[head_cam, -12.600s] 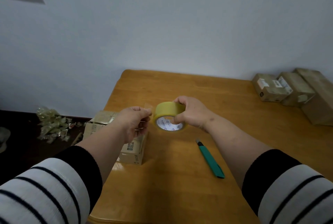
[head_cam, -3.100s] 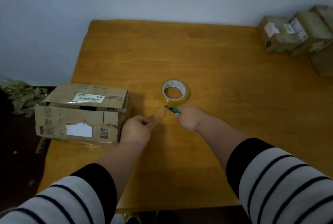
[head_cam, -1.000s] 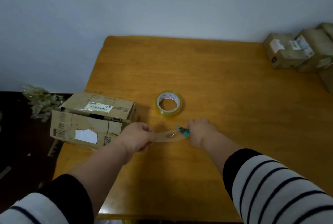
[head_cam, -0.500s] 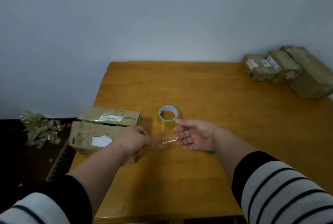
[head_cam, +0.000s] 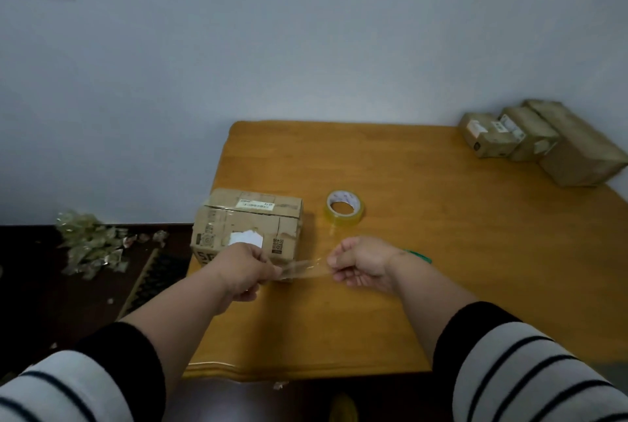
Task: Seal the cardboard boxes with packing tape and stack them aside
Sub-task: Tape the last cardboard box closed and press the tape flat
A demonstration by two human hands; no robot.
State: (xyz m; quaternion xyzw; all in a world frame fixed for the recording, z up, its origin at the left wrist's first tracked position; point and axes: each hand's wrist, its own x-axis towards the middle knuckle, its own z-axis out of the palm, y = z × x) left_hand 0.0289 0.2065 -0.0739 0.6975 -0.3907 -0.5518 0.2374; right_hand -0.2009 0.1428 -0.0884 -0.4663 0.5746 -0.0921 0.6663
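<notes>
- The left hand point(head_cam: 243, 268) pinches 1 end of a clear strip of tape point(head_cam: 304, 268), fingers curled round it.
- The right hand point(head_cam: 362, 263) pinches the other end, thumb and fingertips closed on it, so the strip hangs stretched between the 2 hands above the table point(head_cam: 441, 251).
- The strip sits just in front of the lower right corner of the cardboard box point(head_cam: 248, 224), which stands at the table's left edge.
- That box has a white label on its top face and a torn white patch on its near side; its top flaps lie closed.
- The tape roll point(head_cam: 346, 208) lies flat on the table, just right of the box and beyond the right hand, apart from both.
- A green utility knife point(head_cam: 421, 255) lies on the table behind the right wrist, mostly hidden.
- 3 boxes point(head_cam: 540, 141) sit side by side, touching, at the table's far right corner against the wall.
- Crumpled tape scraps point(head_cam: 90, 245) lie on the dark floor left of the table.
- Both sleeves are striped white and black.
</notes>
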